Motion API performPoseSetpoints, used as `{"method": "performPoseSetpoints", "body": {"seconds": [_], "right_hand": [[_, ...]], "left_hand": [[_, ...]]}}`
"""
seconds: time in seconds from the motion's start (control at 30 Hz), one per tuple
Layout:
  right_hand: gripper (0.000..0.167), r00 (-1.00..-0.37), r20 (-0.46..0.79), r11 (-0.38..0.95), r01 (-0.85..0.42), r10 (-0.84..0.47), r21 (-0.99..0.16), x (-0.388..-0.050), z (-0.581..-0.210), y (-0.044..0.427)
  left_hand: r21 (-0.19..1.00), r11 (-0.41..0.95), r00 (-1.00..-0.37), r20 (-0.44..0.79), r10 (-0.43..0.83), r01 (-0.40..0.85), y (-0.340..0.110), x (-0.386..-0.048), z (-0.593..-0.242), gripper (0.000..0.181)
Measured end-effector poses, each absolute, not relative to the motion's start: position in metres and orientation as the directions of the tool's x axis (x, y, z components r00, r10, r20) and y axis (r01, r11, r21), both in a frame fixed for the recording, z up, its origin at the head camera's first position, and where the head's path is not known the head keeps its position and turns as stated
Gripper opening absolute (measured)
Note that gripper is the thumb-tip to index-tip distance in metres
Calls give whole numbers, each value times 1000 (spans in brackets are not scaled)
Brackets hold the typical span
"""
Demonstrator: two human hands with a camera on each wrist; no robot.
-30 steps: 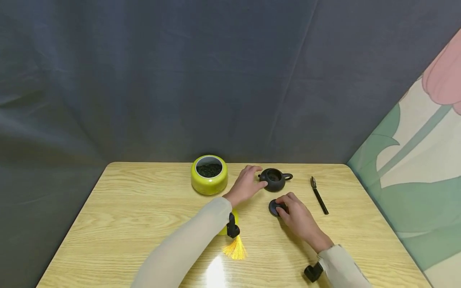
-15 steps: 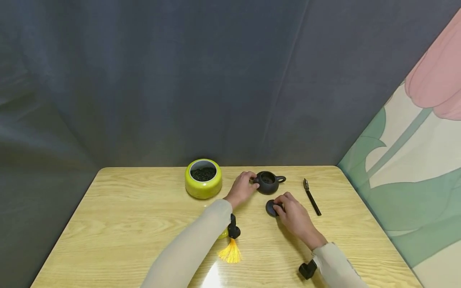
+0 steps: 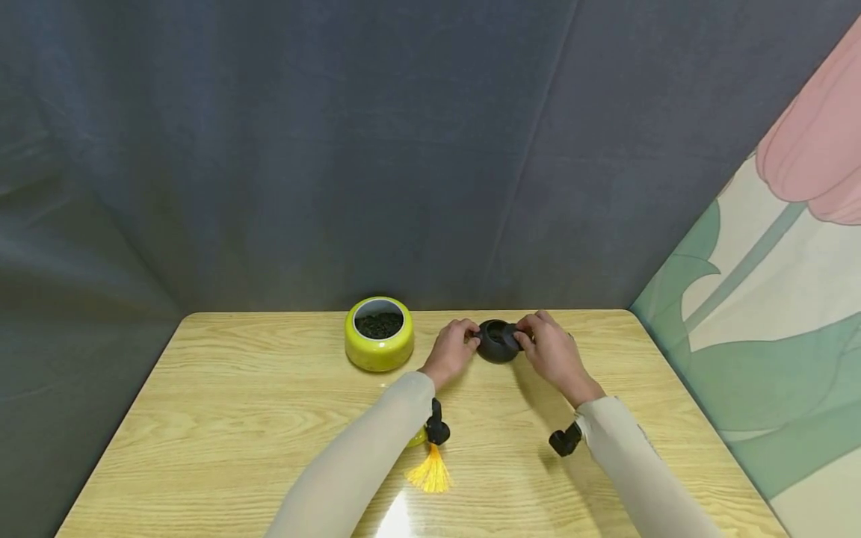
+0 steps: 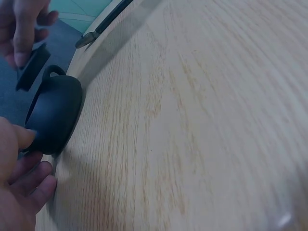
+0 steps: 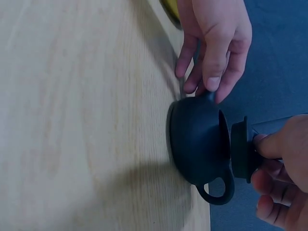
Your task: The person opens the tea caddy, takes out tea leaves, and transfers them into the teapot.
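A small dark teapot (image 3: 496, 350) stands on the table near its back edge, its mouth uncovered. My left hand (image 3: 449, 353) pinches its spout between thumb and fingers, as the right wrist view also shows. Just above the pot's opening, on the handle side, my right hand (image 3: 550, 351) holds the dark teapot lid (image 5: 239, 150) by its knob. In the right wrist view a narrow gap separates lid and pot. The looped handle (image 5: 222, 196) points to the right, largely hidden by the right hand in the head view.
Left of the teapot stands an open yellow-green jar (image 3: 380, 351) of dark tea leaves. Under the left forearm lies a mostly hidden yellow-green piece with a yellow tassel (image 3: 430, 472). A slim dark pen-like tool (image 4: 103, 26) lies beyond the right hand. A dark curtain (image 3: 377, 164) hangs behind.
My right hand has lifted the lid off the table and carried it up to the teapot's mouth. The left hand first closed in on the spout, then kept its hold there.
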State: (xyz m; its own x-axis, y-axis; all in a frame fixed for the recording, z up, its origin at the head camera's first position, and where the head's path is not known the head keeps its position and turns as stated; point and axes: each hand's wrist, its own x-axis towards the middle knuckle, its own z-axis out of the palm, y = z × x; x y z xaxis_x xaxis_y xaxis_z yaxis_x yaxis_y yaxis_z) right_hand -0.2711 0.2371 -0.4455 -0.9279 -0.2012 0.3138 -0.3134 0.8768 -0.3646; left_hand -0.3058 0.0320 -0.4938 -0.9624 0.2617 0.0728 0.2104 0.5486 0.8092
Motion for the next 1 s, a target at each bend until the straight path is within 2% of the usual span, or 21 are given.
{"method": "performPoseSetpoints", "body": {"seconds": [0.3,1.0], "right_hand": [[14,-916,306,895,-348,-261,-278,-295,-451,224],[13,-912,297,900,-360,-283,-245,-300,-461,215]], "left_hand": [[801,558,-964,87,252,218,32,-307,-492,21],[778,575,-959,126,254,255,32,-309,-497,21]]}}
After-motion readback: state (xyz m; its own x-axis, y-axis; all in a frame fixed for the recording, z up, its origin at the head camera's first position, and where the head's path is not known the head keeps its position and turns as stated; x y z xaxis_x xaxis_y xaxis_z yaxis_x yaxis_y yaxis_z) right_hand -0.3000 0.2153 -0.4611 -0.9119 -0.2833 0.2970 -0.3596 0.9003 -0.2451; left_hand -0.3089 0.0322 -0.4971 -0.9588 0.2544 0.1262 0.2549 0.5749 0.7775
